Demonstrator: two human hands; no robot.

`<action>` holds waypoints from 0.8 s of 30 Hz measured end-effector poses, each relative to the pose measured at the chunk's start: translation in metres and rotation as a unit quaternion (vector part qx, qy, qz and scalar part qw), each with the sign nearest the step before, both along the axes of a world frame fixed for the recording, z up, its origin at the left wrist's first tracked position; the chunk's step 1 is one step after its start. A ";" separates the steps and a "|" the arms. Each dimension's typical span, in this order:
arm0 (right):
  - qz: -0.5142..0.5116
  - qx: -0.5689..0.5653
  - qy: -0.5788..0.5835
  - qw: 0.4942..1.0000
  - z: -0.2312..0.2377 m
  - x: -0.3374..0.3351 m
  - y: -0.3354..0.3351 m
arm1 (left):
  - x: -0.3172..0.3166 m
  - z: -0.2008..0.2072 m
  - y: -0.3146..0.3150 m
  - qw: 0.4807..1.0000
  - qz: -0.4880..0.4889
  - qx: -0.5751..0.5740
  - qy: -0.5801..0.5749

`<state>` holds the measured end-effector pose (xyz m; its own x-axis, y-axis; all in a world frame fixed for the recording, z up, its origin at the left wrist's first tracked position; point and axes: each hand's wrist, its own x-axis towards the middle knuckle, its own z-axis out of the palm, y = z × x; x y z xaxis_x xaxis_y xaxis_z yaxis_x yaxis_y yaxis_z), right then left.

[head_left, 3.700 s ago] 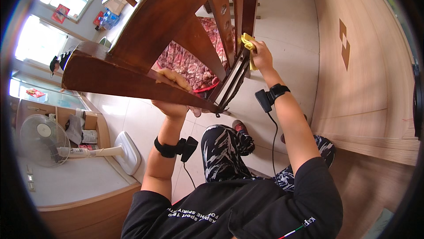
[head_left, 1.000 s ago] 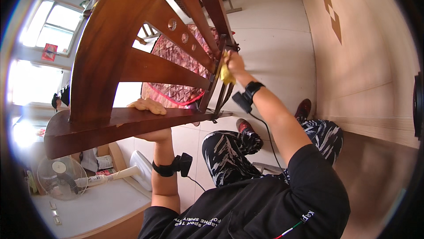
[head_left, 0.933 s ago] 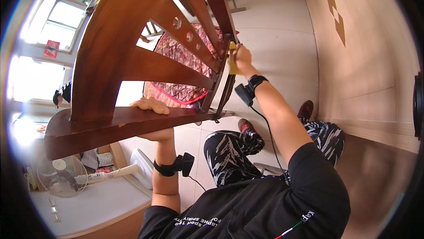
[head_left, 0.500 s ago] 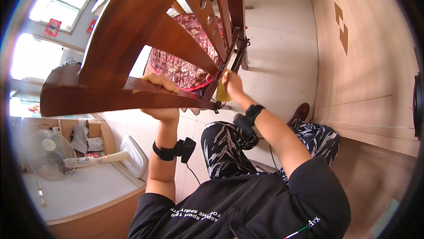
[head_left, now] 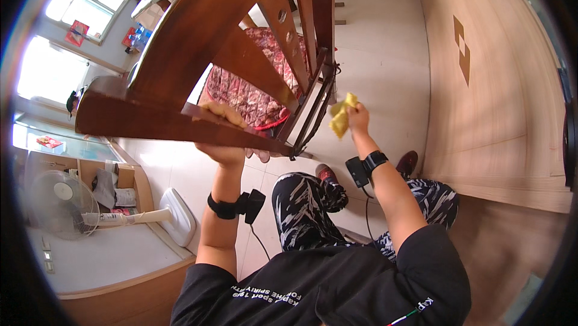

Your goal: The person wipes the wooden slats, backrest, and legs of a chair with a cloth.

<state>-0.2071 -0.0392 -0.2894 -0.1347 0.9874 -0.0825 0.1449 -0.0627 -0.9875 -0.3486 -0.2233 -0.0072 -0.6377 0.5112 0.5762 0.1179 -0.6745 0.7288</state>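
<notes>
A dark brown wooden chair (head_left: 180, 55) with a slatted back fills the upper left. On its seat lies a quilted red floral cushion (head_left: 241, 85). My left hand (head_left: 221, 122) is wrapped round the chair back's near side post, thumb and fingers on opposite faces. My right hand (head_left: 359, 119) is closed on a crumpled yellow cloth (head_left: 342, 116), held in the air to the right of the chair and apart from it. Dark ties (head_left: 315, 115) run along the chair back's lower rail.
A pale wood panelled piece of furniture (head_left: 475, 109) with diamond inlays stands at the right. To the left, a white fan (head_left: 63, 202) lies across a light counter (head_left: 102, 266), near a cubby of packages. My feet and patterned trousers (head_left: 301, 211) are below the chair.
My right hand has moved right and away from the chair's lower rail, bringing the yellow cloth with it. My left hand keeps its hold; the chair sits slightly further right in view.
</notes>
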 end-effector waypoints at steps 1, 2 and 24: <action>-0.025 0.038 -0.102 0.994 -0.001 0.010 0.007 | 0.001 0.002 0.000 1.000 0.013 -0.011 0.017; -0.011 0.029 -0.147 0.989 -0.007 0.014 0.012 | -0.001 0.001 0.000 1.000 -0.005 -0.001 0.008; 0.170 0.411 -0.345 0.826 -0.001 -0.077 0.077 | -0.009 -0.001 0.032 0.991 -0.097 0.060 0.069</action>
